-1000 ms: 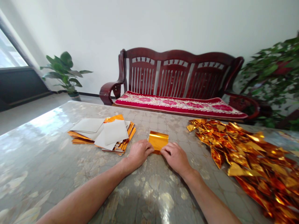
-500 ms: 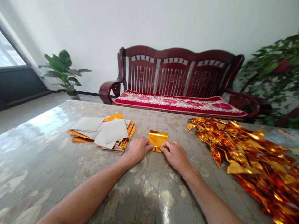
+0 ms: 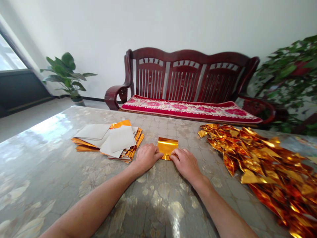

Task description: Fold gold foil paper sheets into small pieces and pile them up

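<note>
A small sheet of gold foil paper (image 3: pixel 167 146) lies on the table in front of me, its far edge curled over and its near edge folded. My left hand (image 3: pixel 148 155) pinches the near left corner between thumb and fingers. At the near right corner, my right hand (image 3: pixel 186 164) grips the same sheet with its fingertips. Just left of my left hand sits a stack of foil paper sheets (image 3: pixel 121 138), mostly white side up with orange-gold edges showing. A large heap of folded gold foil pieces (image 3: pixel 257 158) spreads over the table's right side.
The table (image 3: pixel 74 178) has a glossy, flower-patterned cover. Behind it stands a dark red wooden bench (image 3: pixel 185 76) with a red floral seat cover (image 3: pixel 190 109). Potted plants (image 3: pixel 66 74) stand at the left and the right. Clear plastic (image 3: pixel 297 143) lies behind the foil heap.
Both hands keep hold of the foil paper and have shifted very slightly away from me. The near fold has tilted a little; the stack and heap look the same.
</note>
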`<state>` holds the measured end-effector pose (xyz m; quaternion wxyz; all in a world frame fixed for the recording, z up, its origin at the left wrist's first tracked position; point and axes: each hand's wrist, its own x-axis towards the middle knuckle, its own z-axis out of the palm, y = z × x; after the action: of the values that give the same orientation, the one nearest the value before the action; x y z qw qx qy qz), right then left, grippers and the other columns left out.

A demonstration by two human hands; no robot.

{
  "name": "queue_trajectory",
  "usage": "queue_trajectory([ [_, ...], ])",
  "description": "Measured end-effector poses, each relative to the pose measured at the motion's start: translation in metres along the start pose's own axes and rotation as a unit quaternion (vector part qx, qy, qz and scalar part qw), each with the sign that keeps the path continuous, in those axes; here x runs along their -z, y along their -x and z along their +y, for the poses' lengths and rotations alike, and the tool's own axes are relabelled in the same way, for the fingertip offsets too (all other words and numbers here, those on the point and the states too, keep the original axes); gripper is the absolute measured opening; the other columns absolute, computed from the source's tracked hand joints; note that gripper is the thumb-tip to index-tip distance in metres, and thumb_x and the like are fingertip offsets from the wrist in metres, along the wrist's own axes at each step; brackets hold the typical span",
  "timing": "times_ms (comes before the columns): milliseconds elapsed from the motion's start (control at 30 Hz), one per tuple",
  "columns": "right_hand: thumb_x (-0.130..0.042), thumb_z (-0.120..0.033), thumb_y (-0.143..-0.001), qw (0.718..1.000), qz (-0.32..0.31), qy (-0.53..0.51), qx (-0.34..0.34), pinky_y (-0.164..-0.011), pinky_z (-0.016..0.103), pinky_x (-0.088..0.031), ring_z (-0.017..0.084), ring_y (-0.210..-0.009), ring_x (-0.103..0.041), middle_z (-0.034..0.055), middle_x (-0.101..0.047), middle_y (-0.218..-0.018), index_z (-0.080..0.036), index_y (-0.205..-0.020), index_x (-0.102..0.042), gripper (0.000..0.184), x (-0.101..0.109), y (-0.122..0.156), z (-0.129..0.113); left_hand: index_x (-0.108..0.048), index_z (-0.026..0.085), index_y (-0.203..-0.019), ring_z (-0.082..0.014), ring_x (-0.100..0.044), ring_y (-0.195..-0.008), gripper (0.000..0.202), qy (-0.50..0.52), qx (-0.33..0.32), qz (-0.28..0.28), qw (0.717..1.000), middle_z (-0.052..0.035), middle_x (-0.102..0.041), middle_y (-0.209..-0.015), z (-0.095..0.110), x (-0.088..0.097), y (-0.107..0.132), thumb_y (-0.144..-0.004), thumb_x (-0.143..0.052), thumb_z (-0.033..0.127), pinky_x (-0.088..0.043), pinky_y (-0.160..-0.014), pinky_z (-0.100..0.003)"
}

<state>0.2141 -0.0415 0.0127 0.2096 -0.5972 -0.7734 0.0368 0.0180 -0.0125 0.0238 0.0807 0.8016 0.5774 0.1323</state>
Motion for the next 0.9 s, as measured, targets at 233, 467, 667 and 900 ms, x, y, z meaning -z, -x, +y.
queue_trajectory([
  [233, -0.060, -0.028, -0.091, 1.000, 0.004, 0.019, 0.008, -0.072, 0.031, -0.036, 0.020, -0.084, -0.060, -0.0003, -0.070, -0.084, -0.025, -0.083, -0.063, 0.008, -0.001, -0.001, 0.000, -0.069, 0.020, -0.075, -0.0227, -0.063, -0.083, 0.032, -0.024, -0.018, 0.009, 0.999, -0.0067, -0.069, -0.081, 0.000, 0.000, 0.000, -0.088, -0.057, 0.047, -0.041, -0.070, -0.030],
  [467, -0.061, -0.028, -0.090, 1.000, -0.004, 0.028, 0.005, -0.075, 0.031, -0.036, 0.020, -0.088, -0.060, -0.0003, -0.070, -0.088, -0.024, -0.086, -0.063, 0.006, -0.001, -0.001, 0.000, -0.068, 0.020, -0.076, -0.0241, -0.062, -0.085, 0.030, -0.042, -0.023, 0.011, 0.999, -0.0062, -0.067, -0.084, 0.001, -0.001, 0.002, -0.087, -0.061, 0.047, -0.040, -0.073, -0.033],
  [667, -0.062, -0.029, -0.091, 0.998, -0.006, 0.058, -0.008, -0.077, 0.031, -0.035, 0.020, -0.091, -0.057, 0.0008, -0.069, -0.093, -0.023, -0.090, -0.062, 0.006, 0.000, 0.001, -0.003, -0.067, 0.024, -0.104, -0.0242, -0.057, -0.099, 0.021, -0.044, -0.058, 0.056, 0.996, -0.0050, -0.064, -0.106, 0.003, 0.000, 0.011, -0.089, -0.064, 0.039, -0.041, -0.083, -0.036],
  [900, -0.062, -0.029, -0.090, 0.992, 0.035, 0.116, -0.026, -0.080, 0.034, -0.035, 0.025, -0.097, -0.051, 0.0061, -0.062, -0.100, -0.022, -0.099, -0.060, 0.012, -0.004, 0.005, -0.010, -0.067, 0.023, -0.099, -0.0209, -0.056, -0.095, 0.015, -0.063, -0.209, 0.007, 0.976, -0.0034, -0.063, -0.098, 0.009, -0.012, 0.015, -0.097, -0.053, 0.026, -0.044, -0.083, -0.033],
])
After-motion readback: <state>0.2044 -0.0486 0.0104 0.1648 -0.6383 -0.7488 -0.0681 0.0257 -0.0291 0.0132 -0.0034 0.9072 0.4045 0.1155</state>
